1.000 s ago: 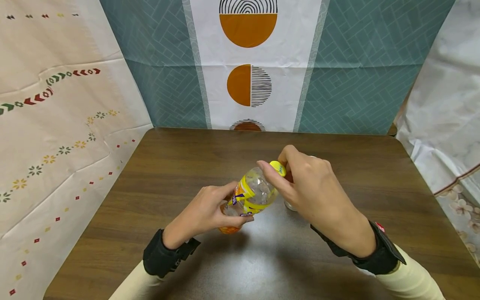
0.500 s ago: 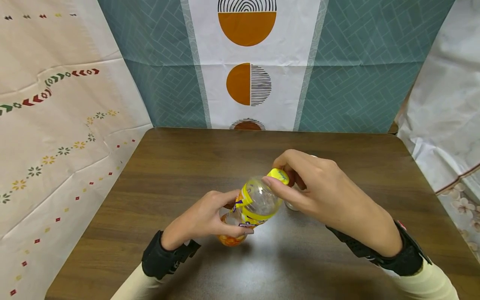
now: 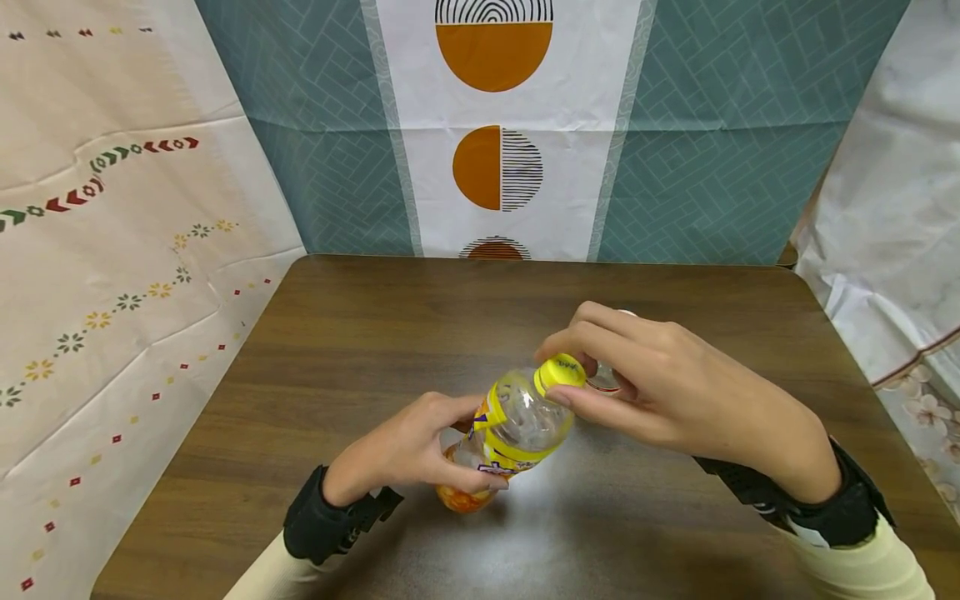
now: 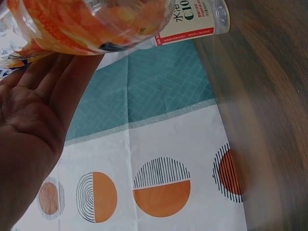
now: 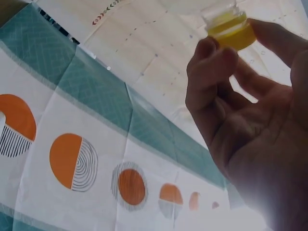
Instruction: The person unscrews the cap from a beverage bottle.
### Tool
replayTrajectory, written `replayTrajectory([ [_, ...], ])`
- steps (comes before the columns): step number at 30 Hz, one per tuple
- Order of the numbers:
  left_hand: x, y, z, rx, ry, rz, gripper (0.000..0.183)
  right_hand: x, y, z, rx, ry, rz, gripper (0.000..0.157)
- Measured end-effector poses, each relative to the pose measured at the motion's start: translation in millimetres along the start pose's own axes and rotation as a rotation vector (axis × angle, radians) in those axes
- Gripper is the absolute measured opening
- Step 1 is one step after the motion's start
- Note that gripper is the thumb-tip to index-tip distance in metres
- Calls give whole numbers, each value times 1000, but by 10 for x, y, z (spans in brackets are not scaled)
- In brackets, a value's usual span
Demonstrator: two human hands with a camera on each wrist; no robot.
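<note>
Now lower than before, bottle [image 3: 521, 421] gripped by left hand [image 3: 416, 442], cap [image 3: 560, 374] pinched by right hand [image 3: 675, 387]

Wood tbl [image 3: 390, 325] w/ glare [image 3: 495, 546]; teal/white cloth [image 3: 697, 192] behind, pale drapes [image 3: 127, 275] L/R.

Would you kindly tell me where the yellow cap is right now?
In the head view, the yellow cap is just right of centre, at the mouth of the tilted bottle, pinched by the right hand.
</note>
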State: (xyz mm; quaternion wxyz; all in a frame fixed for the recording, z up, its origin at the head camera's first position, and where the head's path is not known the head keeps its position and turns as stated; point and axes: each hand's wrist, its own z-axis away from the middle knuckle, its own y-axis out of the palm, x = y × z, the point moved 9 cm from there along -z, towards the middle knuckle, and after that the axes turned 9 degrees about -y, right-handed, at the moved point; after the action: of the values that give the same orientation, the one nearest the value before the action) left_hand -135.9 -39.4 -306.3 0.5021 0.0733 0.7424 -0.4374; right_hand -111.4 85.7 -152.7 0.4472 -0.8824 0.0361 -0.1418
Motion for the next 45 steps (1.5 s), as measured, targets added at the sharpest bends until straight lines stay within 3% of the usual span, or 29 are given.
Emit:
replayTrajectory([
  [10,-49,29,16,24,17,-7,47,45,-13,18,19,-56,-18,22],
  [18,-116,-7,14,10,18,-23,45,-50,18,72,68,40,30,43],
  [23,-26,-29,8,-26,-13,-48,43,-22,-67,65,-26,38,121,43],
  [31,62,-94,3,-102,-69,-99,41,-168,-164,211,-228,233,288,6],
  [38,74,-145,-13,-161,-88,-158,41,-187,-87,172,-207,426,353,26],
  [45,72,-177,-11,-211,-100,-229,39,-195,36,132,-156,474,411,37],
])
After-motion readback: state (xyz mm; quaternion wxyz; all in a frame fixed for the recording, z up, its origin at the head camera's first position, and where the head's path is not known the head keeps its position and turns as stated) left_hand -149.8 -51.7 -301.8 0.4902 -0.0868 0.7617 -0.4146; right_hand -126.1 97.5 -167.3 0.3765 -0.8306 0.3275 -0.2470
